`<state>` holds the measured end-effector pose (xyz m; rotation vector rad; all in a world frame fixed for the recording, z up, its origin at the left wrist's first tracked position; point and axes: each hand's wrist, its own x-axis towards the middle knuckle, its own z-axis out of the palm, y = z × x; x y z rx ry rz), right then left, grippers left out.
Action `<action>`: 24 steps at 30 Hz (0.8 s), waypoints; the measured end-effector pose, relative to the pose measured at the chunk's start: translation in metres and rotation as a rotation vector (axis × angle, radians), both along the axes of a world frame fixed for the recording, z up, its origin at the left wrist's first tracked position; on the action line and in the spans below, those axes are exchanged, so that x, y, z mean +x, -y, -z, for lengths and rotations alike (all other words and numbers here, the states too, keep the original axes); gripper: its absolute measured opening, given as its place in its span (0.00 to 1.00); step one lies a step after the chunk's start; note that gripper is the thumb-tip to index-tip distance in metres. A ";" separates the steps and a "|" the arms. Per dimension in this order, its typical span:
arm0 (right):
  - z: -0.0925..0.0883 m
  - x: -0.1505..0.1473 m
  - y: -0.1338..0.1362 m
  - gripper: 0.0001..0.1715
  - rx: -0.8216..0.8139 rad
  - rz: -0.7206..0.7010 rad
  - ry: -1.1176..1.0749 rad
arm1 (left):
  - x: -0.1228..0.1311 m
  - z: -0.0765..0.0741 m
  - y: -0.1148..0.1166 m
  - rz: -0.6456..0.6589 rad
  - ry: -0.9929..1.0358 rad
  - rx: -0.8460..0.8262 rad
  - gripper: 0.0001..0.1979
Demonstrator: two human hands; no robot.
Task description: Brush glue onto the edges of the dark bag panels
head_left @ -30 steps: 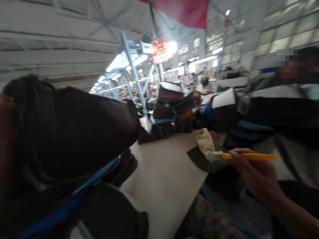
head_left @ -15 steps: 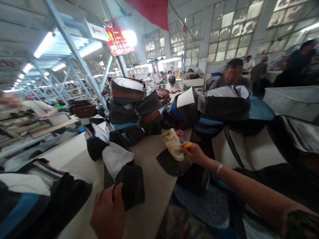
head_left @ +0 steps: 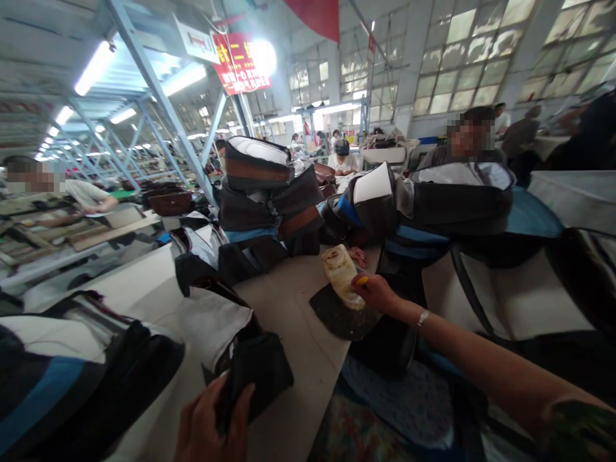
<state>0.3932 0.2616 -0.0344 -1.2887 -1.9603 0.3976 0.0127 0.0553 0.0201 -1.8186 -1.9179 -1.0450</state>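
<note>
While the left hand (head_left: 212, 427) grips the near edge of a black bag piece (head_left: 264, 369) between thumb and fingers, the head view shows the right hand (head_left: 381, 294) pinching a yellow-handled brush (head_left: 362, 280) at the near end of a cream plastic container (head_left: 339, 268). That container lies on a dark mat (head_left: 330, 316) at the edge of the pale surface (head_left: 293, 308). The bag piece, pale lining showing, is nearer the wearer, left of the mat. Beyond the container, black bags (head_left: 248, 208) stand stacked.
</note>
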 end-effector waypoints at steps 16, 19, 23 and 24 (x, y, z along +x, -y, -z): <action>-0.004 -0.001 0.039 0.16 0.090 -0.047 -0.247 | -0.015 -0.085 -0.011 -0.362 0.264 -0.029 0.27; -0.002 0.000 0.035 0.19 0.095 0.024 -0.294 | 0.008 -0.047 0.015 -0.338 0.504 -0.137 0.30; 0.002 0.001 0.036 0.19 0.083 0.036 -0.276 | 0.031 -0.010 0.021 -0.180 0.483 -0.254 0.33; 0.002 0.001 0.038 0.18 0.080 0.029 -0.266 | 0.032 -0.007 0.018 -0.186 0.470 -0.253 0.31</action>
